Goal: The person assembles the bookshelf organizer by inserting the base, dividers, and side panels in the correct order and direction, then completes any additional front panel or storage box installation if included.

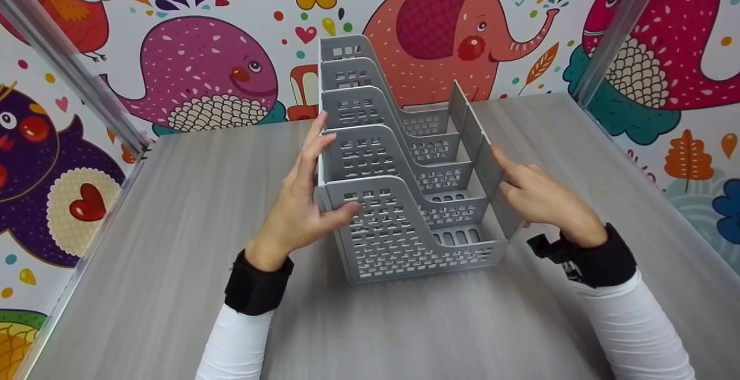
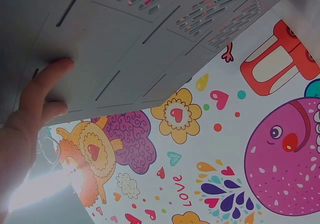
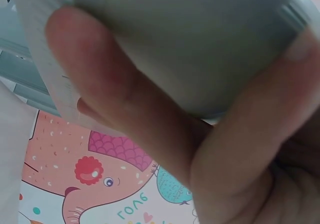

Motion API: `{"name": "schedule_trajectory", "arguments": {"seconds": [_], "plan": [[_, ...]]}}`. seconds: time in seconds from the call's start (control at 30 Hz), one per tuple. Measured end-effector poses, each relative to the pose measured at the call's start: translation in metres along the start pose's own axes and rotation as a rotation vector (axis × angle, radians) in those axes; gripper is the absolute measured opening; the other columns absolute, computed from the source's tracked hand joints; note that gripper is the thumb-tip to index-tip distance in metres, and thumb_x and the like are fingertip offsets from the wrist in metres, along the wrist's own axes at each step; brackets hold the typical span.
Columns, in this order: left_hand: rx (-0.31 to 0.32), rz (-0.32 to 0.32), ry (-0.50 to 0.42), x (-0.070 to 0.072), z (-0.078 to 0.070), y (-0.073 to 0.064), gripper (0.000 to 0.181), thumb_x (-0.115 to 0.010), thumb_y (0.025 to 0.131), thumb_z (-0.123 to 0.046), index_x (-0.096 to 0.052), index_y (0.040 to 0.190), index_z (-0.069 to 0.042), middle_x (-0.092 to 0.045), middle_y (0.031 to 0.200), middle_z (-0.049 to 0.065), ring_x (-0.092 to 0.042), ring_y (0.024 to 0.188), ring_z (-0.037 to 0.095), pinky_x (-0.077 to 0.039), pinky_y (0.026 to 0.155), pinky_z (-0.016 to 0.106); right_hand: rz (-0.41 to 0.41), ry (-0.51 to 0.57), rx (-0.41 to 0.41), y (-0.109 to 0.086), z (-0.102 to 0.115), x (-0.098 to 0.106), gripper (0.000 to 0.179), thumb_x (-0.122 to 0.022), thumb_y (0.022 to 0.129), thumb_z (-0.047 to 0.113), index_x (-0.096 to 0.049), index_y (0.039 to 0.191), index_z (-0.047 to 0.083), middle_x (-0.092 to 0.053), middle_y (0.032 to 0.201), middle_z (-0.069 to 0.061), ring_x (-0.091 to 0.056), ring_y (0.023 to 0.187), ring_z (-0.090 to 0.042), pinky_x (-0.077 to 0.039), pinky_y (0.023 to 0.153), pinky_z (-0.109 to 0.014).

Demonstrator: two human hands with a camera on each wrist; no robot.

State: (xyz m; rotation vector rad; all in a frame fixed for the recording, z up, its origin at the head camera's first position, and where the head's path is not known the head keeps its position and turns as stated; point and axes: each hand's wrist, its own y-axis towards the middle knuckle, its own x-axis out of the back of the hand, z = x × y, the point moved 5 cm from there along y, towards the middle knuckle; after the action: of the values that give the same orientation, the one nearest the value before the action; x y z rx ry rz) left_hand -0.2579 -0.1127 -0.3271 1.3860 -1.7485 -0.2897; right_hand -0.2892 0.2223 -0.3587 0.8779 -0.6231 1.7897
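A grey plastic desktop file organizer (image 1: 404, 224) stands on the table before me, with several slotted dividers making its compartments. My left hand (image 1: 300, 195) presses its tall left panel (image 2: 100, 64) with extended fingers; the thumb lies across the front corner. On the opposite side, my right hand (image 1: 537, 195) rests on the outside of the low end panel (image 1: 483, 154). There the index finger (image 3: 90, 54) and thumb are spread over the smooth panel in the right wrist view. The remaining right fingers are mostly hidden.
The grey wood-look table (image 1: 191, 224) runs back to a wall (image 1: 324, 21) printed with cartoon animals. Metal posts (image 1: 624, 39) stand at both far corners. In the left wrist view, a bright lamp (image 2: 42, 189) shows at lower left.
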Motion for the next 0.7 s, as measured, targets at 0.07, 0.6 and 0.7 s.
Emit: {"name": "schedule_trajectory", "arguments": {"seconds": [0.07,0.6,0.7], "plan": [[-0.001,0.001,-0.005,0.000,0.000,0.000,0.085,-0.077,0.084,-0.039,-0.028,0.151,-0.017,-0.009,0.171,0.005,-0.037,0.146,0.023,-0.053,0.102,0.036,-0.003,-0.001,0.013,0.000,0.000,0.001,0.069,-0.038,0.098,0.002,-0.011,0.160,0.003,-0.042,0.146,-0.038,-0.065,0.057,-0.019,-0.050,0.045,-0.032],[-0.002,-0.001,-0.012,0.000,0.000,-0.002,0.084,-0.078,0.081,-0.029,-0.030,0.149,-0.015,-0.010,0.171,0.007,-0.041,0.143,0.024,-0.055,0.100,0.033,0.063,0.006,-0.012,0.004,-0.006,0.003,0.067,-0.036,0.101,0.008,-0.007,0.162,0.008,-0.019,0.167,-0.020,-0.029,0.148,-0.038,-0.025,0.120,-0.061],[-0.005,0.003,-0.013,0.001,0.000,-0.001,0.085,-0.079,0.081,-0.027,-0.029,0.149,-0.016,-0.010,0.171,0.006,-0.046,0.139,0.023,-0.055,0.099,0.032,0.096,0.037,-0.063,0.005,-0.011,0.005,0.070,-0.037,0.101,0.012,-0.003,0.163,0.015,-0.012,0.169,-0.015,-0.021,0.152,-0.039,-0.019,0.122,-0.064]]}}
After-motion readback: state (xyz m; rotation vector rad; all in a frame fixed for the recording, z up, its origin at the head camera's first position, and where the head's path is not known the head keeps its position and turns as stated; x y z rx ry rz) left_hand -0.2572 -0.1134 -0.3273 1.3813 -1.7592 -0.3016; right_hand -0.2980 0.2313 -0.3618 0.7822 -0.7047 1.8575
